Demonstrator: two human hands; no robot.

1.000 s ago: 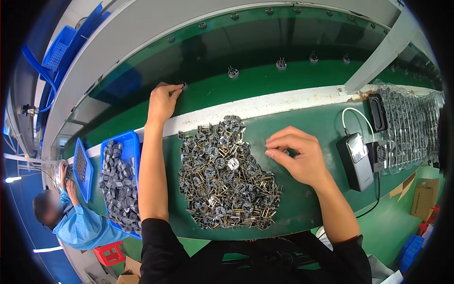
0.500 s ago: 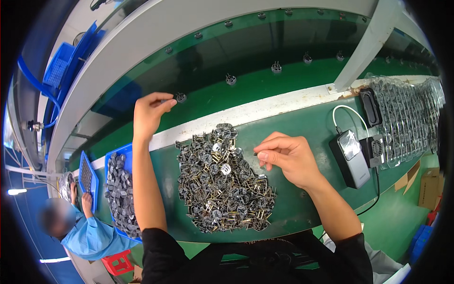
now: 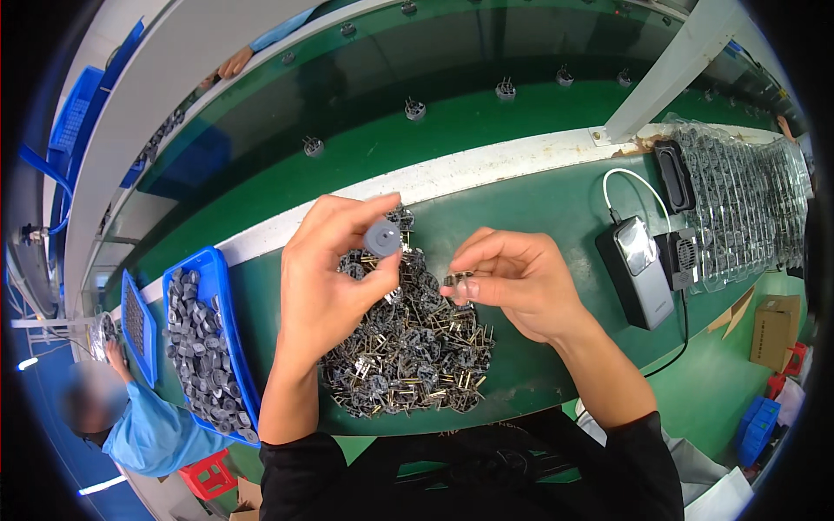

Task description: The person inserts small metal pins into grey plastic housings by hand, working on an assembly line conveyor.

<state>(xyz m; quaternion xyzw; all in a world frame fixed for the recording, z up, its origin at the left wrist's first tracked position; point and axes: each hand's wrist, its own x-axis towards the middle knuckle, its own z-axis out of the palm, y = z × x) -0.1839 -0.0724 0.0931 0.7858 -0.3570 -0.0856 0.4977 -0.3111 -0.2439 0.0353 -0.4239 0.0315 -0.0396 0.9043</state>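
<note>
My left hand (image 3: 323, 282) pinches a round grey plastic cap (image 3: 381, 238) between thumb and fingers, above the far part of a pile. To its right, my right hand (image 3: 526, 286) is closed on a small plug insert with metal pins (image 3: 458, 280), its fingertips covering part of it. The two pieces are apart, a short gap between them. Under and in front of both hands lies a heap of dark plug inserts (image 3: 408, 360) with brass-coloured pins, on the green table (image 3: 547, 373).
At left stands a blue tray (image 3: 234, 352) of grey caps (image 3: 198, 343). Pronged parts (image 3: 415, 108) sit spaced along the green belt (image 3: 469, 130) beyond a white rail. A power bank (image 3: 637, 273) and clear blister trays (image 3: 738, 204) lie right. A co-worker in blue (image 3: 161, 434) sits left.
My left hand has come back from the belt to above the pile, and a grey cap now shows in it. The right hand has stayed nearly in place, its pinned piece showing more clearly.
</note>
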